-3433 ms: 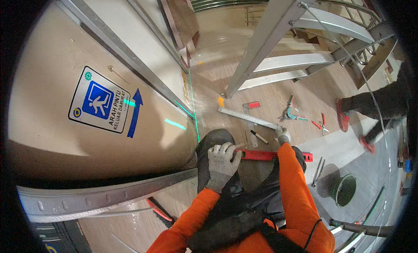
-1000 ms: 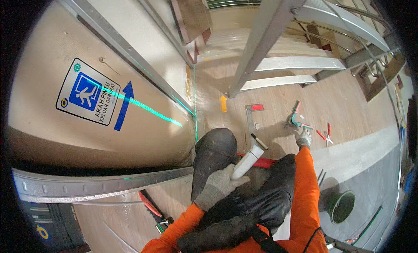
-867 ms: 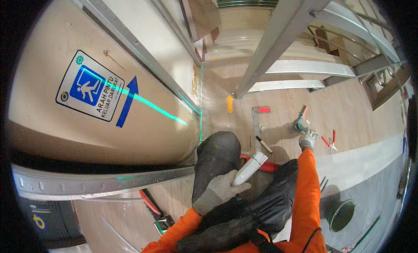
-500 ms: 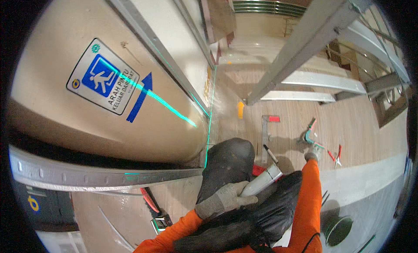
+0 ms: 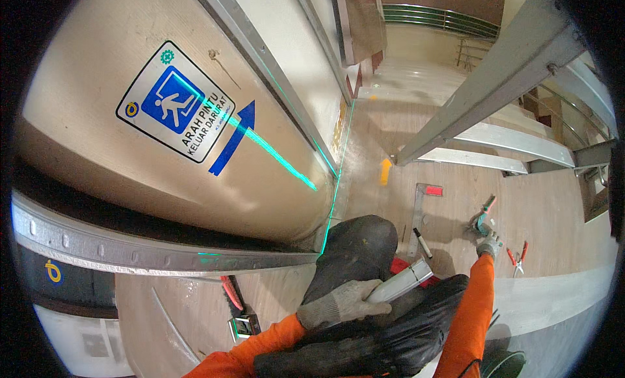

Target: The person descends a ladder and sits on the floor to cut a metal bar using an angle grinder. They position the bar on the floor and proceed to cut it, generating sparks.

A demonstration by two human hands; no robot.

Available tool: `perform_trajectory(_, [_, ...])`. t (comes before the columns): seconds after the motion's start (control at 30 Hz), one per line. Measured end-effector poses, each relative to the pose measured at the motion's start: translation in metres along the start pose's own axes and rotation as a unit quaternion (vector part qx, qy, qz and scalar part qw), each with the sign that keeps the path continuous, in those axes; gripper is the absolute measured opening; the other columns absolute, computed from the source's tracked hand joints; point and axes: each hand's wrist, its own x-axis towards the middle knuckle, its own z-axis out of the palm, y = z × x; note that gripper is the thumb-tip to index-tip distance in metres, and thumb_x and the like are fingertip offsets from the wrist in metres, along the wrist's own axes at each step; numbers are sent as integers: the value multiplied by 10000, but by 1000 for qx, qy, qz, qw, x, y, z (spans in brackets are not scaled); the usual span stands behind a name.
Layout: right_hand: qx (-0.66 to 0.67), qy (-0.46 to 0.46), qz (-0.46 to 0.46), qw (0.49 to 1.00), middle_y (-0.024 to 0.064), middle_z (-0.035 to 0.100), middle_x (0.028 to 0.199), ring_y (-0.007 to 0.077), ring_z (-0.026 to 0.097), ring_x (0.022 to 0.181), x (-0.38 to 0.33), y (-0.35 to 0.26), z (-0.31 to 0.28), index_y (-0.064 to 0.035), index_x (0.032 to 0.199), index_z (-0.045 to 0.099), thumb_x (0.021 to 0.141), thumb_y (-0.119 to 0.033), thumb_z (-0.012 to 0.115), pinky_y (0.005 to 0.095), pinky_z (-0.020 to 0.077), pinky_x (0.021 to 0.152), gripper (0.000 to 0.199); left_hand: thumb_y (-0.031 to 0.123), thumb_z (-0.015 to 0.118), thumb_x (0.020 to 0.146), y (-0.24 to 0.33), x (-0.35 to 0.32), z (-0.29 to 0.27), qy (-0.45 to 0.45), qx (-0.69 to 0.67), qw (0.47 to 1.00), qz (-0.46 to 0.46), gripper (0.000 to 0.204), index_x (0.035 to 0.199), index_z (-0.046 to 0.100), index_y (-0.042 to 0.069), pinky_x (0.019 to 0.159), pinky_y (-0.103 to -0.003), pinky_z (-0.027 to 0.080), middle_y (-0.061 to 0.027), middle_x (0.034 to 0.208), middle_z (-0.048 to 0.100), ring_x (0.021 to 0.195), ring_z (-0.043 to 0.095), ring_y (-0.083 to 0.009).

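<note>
So the left hand, in a grey knit glove [image 5: 348, 302], reaches in low from the left with the palm angled over the lap and the fingers clamped around a light-grey metal channel piece [image 5: 402, 278]. That piece slants up and to the right above the dark-trousered legs [image 5: 358, 248], one end sticking out past the fingers. The glove covers a chunk of it, so I can't say where the other end sits.

The right arm, in an orange sleeve [image 5: 465, 316], is stretched well forward, its grey-gloved hand [image 5: 488, 246] down at the near handle of some teal-and-red hand snips [image 5: 482, 223] on the wood-look floor [image 5: 456, 261]. Can't tell if those fingers are closed on the handle or just touching it; the hand is small in view and covers that end.

A red bar-shaped tool [image 5: 398, 266] mostly disappears behind the legs and the channel. Bottom right, a dark bucket [image 5: 514, 354] is cut off by the frame edge, and the boxy metallic thing [image 5: 244, 326] near the left sleeve is hard to make out.
</note>
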Motion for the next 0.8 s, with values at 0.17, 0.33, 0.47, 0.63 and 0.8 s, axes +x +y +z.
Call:
perform_trajectory(0.17, [-60, -9, 9, 998, 167, 733, 1235, 383, 703, 1152, -4, 16, 18, -155, 1296, 692, 947, -396, 698, 516, 549, 967, 424, 455, 731, 970, -5, 8, -1, -8, -42, 999, 27, 510, 1261, 626, 50, 643, -350, 540, -90, 867, 693, 675, 663, -158])
perform_trajectory(0.33, [72, -13, 12, 997, 187, 731, 1194, 388, 727, 1062, -43, -11, 43, -150, 1228, 686, 986, -300, 607, 520, 577, 887, 296, 399, 737, 973, -5, 7, -10, 37, 6, 999, 15, 468, 1250, 629, 38, 616, -341, 535, -66, 858, 690, 661, 640, -126])
perform_trajectory(0.47, [144, 40, -8, 989, 213, 728, 1170, 445, 695, 1068, -59, -7, 13, -136, 1168, 666, 1017, -242, 551, 570, 538, 873, 216, 393, 742, 971, -13, 11, -20, 69, -17, 997, 10, 452, 1247, 643, 49, 601, -330, 530, -40, 847, 672, 642, 623, -120])
perform_trajectory(0.63, [181, 159, -78, 967, 184, 727, 996, 389, 721, 892, -86, 38, -47, -128, 1171, 649, 1032, -193, 558, 531, 545, 763, 179, 371, 747, 976, -10, 45, -27, 84, -73, 993, 25, 402, 1211, 657, 58, 567, -293, 510, 8, 820, 630, 609, 579, -97])
perform_trajectory(0.8, [662, 104, -67, 739, 27, 618, 814, 151, 570, 679, -224, 5, -137, -67, 1157, 637, 1059, -258, 622, 333, 464, 612, 215, 312, 750, 982, -23, 55, -35, 97, -150, 983, 51, 316, 1170, 657, 75, 539, -241, 475, 40, 821, 600, 629, 548, -66])
